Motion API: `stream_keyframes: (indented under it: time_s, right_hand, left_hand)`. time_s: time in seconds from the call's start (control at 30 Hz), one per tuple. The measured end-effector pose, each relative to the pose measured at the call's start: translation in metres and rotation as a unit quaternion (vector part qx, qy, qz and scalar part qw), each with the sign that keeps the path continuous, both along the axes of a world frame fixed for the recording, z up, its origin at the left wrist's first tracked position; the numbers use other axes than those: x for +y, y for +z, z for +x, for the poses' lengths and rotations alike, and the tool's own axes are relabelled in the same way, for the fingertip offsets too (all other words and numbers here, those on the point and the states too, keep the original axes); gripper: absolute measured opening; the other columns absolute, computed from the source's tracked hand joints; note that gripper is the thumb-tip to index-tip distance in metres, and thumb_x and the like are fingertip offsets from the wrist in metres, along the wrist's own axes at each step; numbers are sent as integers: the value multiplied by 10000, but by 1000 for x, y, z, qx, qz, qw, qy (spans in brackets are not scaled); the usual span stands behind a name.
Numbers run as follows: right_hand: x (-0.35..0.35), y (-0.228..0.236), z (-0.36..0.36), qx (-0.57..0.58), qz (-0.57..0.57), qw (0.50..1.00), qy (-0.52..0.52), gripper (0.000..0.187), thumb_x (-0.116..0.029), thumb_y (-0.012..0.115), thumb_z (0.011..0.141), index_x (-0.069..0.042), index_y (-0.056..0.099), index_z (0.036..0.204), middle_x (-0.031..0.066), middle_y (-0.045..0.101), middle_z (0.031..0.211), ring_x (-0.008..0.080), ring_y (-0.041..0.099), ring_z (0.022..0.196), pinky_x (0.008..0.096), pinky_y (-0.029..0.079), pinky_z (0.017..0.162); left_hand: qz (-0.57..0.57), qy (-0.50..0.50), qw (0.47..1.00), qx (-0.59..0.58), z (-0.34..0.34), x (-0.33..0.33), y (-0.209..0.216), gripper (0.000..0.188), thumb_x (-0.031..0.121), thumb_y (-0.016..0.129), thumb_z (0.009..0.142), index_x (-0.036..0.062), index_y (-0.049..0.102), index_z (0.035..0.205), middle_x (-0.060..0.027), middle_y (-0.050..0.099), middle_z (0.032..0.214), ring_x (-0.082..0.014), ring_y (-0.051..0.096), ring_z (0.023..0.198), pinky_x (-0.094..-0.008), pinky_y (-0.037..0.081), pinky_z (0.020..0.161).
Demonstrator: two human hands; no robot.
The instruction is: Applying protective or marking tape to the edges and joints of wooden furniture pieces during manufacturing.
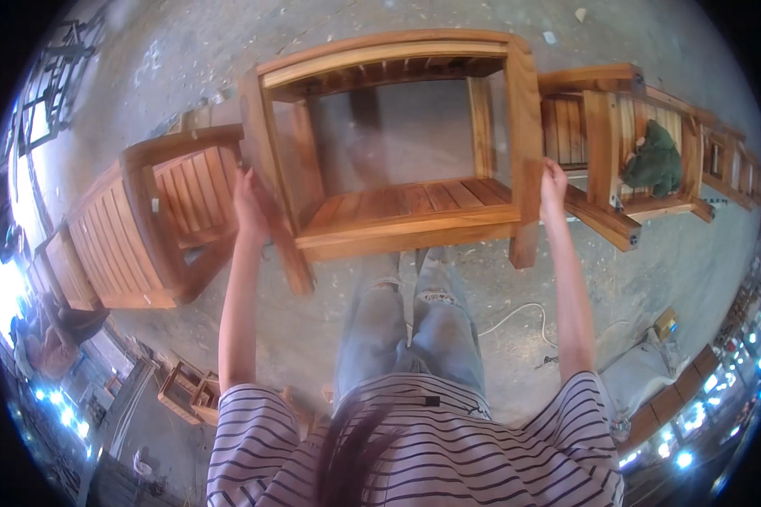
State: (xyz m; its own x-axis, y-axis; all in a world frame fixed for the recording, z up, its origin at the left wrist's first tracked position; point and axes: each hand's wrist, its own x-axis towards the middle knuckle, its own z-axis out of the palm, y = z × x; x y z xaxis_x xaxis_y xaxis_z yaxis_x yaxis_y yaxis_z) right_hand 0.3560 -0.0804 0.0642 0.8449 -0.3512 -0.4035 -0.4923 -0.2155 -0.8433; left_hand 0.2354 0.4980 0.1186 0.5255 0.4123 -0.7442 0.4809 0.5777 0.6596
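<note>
Left hand (250, 205), right hand (553, 191) on wooden frame (406, 234); label-like patch (155, 204) on chair (114, 242)

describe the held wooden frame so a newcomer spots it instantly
From the jeans, look up the picture to the slatted wooden furniture. The wooden frame is the middle piece, the only one held between left hand and right hand.

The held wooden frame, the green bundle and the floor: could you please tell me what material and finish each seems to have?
Held frame: wood, with streaked orange-brown grain; a slight sheen suggests clear coating, though it may be just smoothly sanded.
Green bundle: probably matt cloth, given its soft folds.
Floor: likely bare concrete, grey and blotchy.
</note>
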Motion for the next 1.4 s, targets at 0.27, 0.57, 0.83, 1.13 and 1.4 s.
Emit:
stream_keyframes:
  time_s: [0.27,0.57,0.83,1.13,1.4]
  right_hand:
    - [25,86,-35,-151,-64,984,70,204,-177,517,1034,17,574,1064,103,703,997,140,648,923,292,503,827]
    - [66,202,-146,67,154,985,40,145,-125,519,1020,-20,531,1119,80,663,947,117,616,800,266,493,728]
    - [73,210,-178,109,297,925,212,441,-40,544,970,-49,362,1372,130,639,1132,156,600,855,304,490,809]
    - [81,232,-184,82,283,899,324,474,28,532,958,-59,378,1397,120,647,1172,136,634,860,276,514,802]
    - [86,235,-193,101,216,914,328,386,-14,582,958,-31,509,1336,130,700,1073,149,679,825,271,540,735]
  left_hand:
    - [126,14,992,7,-79,-16,36,689,555,399,1005,159,256,1549,-89,245,1612,-287,207,1484,-489,144,1193]
    - [-240,-142,888,365,-438,-193,35,759,639,349,982,58,417,1465,-136,504,1442,-258,537,1244,-377,447,1013]
    - [-39,-302,952,-21,-122,-266,153,451,226,573,989,51,514,1401,-93,605,1342,-217,584,1204,-343,419,1045]
    - [262,-394,866,-162,-82,-321,179,244,130,752,808,73,747,1045,-104,699,1102,-235,667,1009,-336,498,855]
    - [391,-355,835,-155,-111,-325,186,113,130,761,792,90,765,897,-56,714,922,-231,651,880,-334,430,811]
